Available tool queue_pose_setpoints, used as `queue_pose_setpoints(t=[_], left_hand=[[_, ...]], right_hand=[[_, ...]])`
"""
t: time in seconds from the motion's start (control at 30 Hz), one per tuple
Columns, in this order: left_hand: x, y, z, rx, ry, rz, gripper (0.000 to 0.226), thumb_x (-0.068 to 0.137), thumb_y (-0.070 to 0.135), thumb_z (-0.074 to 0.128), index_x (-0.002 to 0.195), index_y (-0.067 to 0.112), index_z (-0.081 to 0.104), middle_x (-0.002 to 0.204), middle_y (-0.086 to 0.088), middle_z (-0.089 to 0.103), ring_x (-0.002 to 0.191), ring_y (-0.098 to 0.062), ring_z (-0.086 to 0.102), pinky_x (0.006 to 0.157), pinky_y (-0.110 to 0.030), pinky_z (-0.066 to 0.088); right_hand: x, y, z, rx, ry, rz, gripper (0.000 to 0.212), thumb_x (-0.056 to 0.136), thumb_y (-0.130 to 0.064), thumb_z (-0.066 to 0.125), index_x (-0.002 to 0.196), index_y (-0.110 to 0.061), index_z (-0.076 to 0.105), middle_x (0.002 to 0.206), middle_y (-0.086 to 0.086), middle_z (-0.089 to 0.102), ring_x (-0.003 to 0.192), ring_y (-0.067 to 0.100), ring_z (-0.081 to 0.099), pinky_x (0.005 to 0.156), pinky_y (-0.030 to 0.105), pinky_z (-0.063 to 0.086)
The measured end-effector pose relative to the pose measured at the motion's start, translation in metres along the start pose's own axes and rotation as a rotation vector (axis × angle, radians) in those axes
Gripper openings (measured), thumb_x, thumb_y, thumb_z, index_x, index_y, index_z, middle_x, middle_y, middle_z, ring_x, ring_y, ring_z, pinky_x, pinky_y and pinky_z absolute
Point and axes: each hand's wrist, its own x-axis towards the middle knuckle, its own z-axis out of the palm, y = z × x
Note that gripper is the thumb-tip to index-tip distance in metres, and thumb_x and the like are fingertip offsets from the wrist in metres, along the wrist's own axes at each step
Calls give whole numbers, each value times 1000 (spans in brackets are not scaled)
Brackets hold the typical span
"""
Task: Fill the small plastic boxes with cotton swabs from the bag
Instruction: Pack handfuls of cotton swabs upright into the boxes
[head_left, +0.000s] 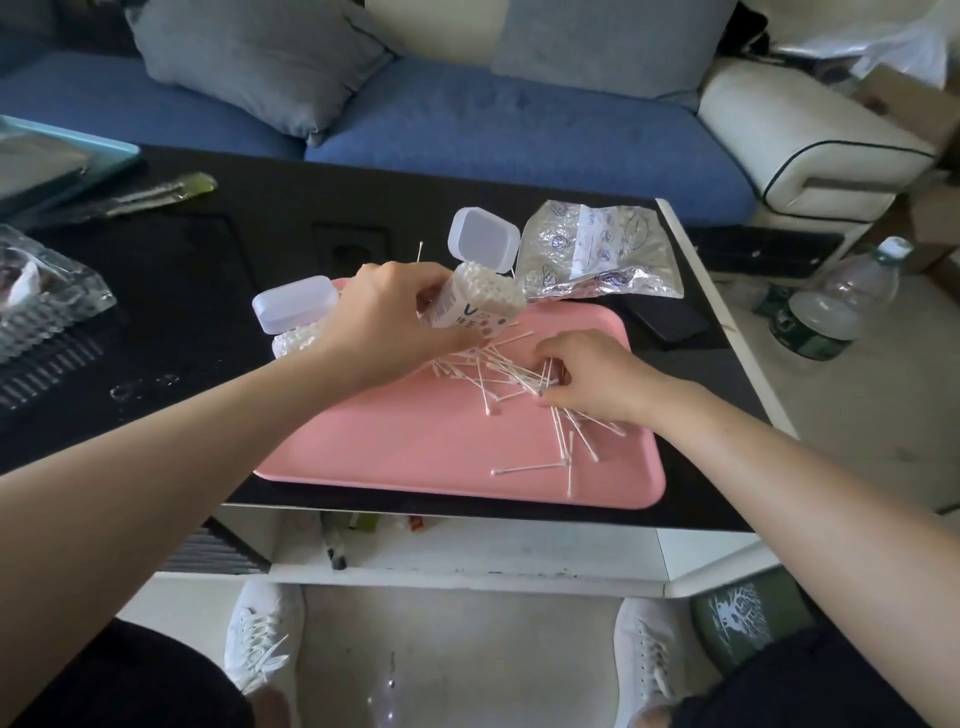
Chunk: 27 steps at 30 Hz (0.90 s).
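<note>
Both bare forearms reached forward from the bottom of the view, above two white shoes (260, 639) that stood on the floor under the table edge. On the black table (208, 270) lay a pink tray (415, 447), and many loose cotton swabs (498, 374) were scattered on its right half, some crossing each other. The left hand (395, 317) gripped one small plastic box (470, 301) with fingers and thumb curled round its body; the box was tilted above the far part of the tray, its hinged lid (483, 244) stood open, and it was packed full with swab heads. A second box (298, 322), also full and with its lid open, stood just beside the left wrist at the far left corner of the tray, partly hidden by the hand. The right hand (597, 374) rested on the pile with its fingers bent down and pinching a few swabs. The crinkled clear bag (597, 254) lay flat on the table just behind the tray, near the held box. A dark phone (665, 317) lay beside the tray's right corner, and a plastic bottle (836, 301) stood on the floor at right.
</note>
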Motion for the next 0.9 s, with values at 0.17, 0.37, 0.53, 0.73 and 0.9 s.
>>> queue_pose_setpoints(t=[0.17,0.37,0.53,0.73,0.9], left_hand=[[-3,-2,4,23,-31,4,41,72,46,86,103,22,74,84,5,73,79,-17,67,77,-43,52],[-3,-4,9,41,-52,12,36,73,47,86,98,25,74,82,8,72,78,-16,67,76,-44,54],[-3,-5,12,14,-54,23,35,73,46,86,100,27,74,81,10,72,77,-11,67,74,-42,54],[-5,-4,13,-4,-62,73,39,73,43,86,109,40,73,82,12,73,77,-12,67,74,-44,55],[-7,-9,14,20,-50,155,42,74,44,85,113,41,71,81,11,72,76,-14,66,72,-44,55]], right_hand=[[-2,0,-2,164,33,-31,61,86,-7,68,138,-34,50,96,-16,61,77,15,62,67,20,48],[3,6,-14,225,-46,65,93,81,-5,70,157,-32,22,101,-8,63,88,7,64,80,25,56],[4,-3,-14,-95,-67,193,68,79,-71,63,106,-9,66,98,3,67,89,22,64,81,39,56],[7,-26,-7,-162,-92,67,18,91,-27,63,91,-12,54,85,4,55,80,29,57,69,36,48],[11,-25,-7,-167,-109,47,17,92,-13,61,82,-14,48,83,3,48,78,28,52,66,32,40]])
